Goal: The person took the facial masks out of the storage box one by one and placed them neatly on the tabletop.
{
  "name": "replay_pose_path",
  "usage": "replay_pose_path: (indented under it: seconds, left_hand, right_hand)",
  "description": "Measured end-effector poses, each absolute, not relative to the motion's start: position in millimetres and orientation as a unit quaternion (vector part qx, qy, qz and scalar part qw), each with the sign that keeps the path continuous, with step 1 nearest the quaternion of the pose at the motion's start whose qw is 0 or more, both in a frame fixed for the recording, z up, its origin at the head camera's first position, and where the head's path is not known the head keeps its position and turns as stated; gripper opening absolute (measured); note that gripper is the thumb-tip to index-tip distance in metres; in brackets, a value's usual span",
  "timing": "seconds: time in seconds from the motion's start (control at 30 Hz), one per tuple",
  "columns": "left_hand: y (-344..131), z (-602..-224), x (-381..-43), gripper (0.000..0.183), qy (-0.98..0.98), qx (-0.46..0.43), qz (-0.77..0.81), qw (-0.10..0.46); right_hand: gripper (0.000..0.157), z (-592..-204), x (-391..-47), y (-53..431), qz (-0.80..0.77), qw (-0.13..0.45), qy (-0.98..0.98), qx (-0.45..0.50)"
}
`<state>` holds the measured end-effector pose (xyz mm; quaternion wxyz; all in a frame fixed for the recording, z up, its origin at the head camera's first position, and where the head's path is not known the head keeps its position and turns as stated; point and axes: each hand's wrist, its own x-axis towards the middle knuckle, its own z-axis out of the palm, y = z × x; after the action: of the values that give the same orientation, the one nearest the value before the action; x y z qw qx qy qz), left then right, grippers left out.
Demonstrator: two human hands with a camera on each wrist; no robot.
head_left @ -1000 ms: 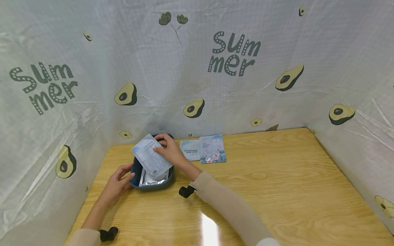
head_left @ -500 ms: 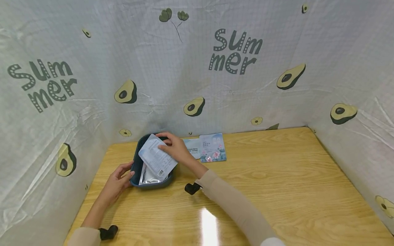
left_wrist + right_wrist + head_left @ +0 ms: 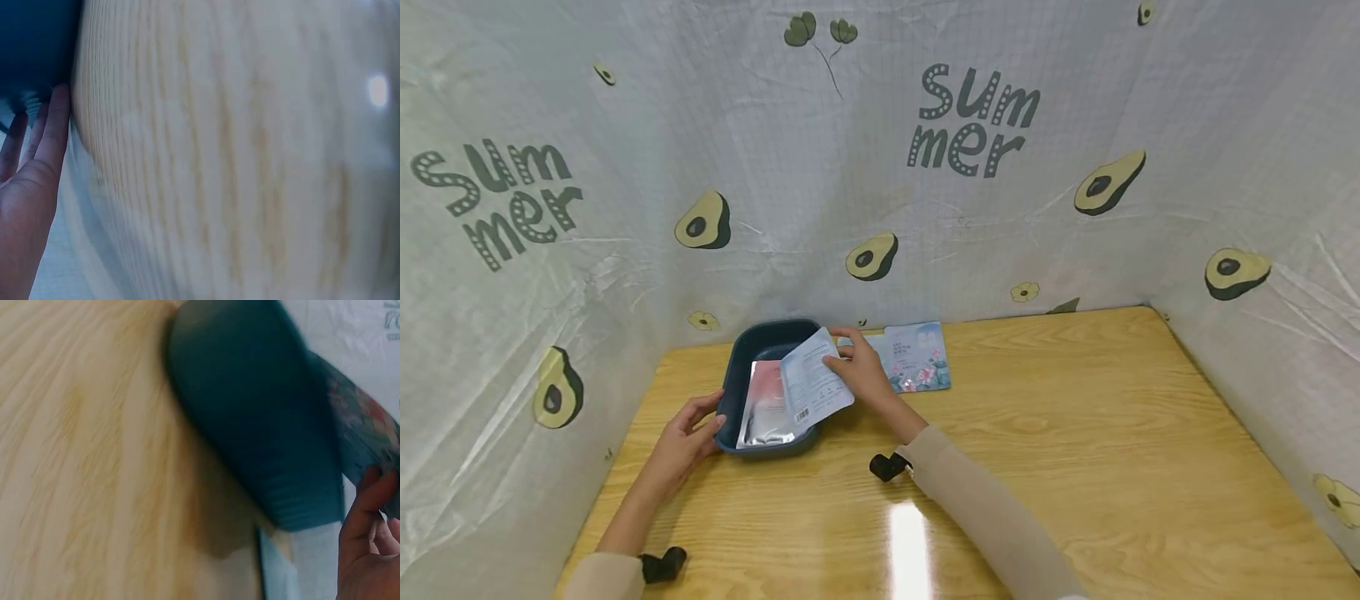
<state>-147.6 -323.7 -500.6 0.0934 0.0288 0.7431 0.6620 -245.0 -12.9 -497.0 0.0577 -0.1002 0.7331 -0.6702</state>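
Note:
My right hand (image 3: 867, 371) pinches a pale blue sheet mask packet (image 3: 816, 379) by its upper right edge, thumb in front and fingers behind. The packet tilts over the right side of a dark blue plastic basket (image 3: 727, 392), printed text facing up. Inside the basket lies a pink and silver packet (image 3: 766, 408), partly covered by the blue one. My left hand (image 3: 681, 437) touches the basket's left side. In the left wrist view, its fairly straight fingers (image 3: 55, 128) rest against the basket wall. The right wrist view shows the held packet's flowered face (image 3: 362, 419) beyond the basket.
Right of the basket, a flowered blue packet (image 3: 917, 358) lies flat on the wooden table (image 3: 1075, 442), beside a lighter packet (image 3: 880, 346) partly hidden by my right hand. A printed white cloth (image 3: 985, 242) stands behind the table and along both sides.
My right hand has moved right with the pale blue packet, from above the basket's middle to its right edge, uncovering more of the pink and silver packet. My left hand stays at the basket.

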Motion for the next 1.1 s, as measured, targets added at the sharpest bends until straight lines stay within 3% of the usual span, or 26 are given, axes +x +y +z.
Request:
replay_pose_path:
  seconds: [0.33, 0.57, 0.8, 1.1]
  left_hand:
    - [-323, -506, -151, 0.059, 0.756, 0.015, 0.646, 0.1]
    - [-324, -504, -152, 0.059, 0.762, 0.007, 0.64, 0.096]
    - [-323, -499, -150, 0.061, 0.757, 0.005, 0.645, 0.105]
    - [-322, -498, -148, 0.06, 0.756, 0.001, 0.647, 0.1]
  right_hand:
    - [0.053, -508, -249, -5, -0.693, 0.077, 0.713, -0.076]
    - [0.043, -513, -250, 1, -0.718, 0.088, 0.691, 0.0]
    - [0.027, -521, -250, 3, -0.708, 0.101, 0.699, -0.006]
    - [0.065, -524, -248, 8, -0.76, 0.166, 0.625, -0.063]
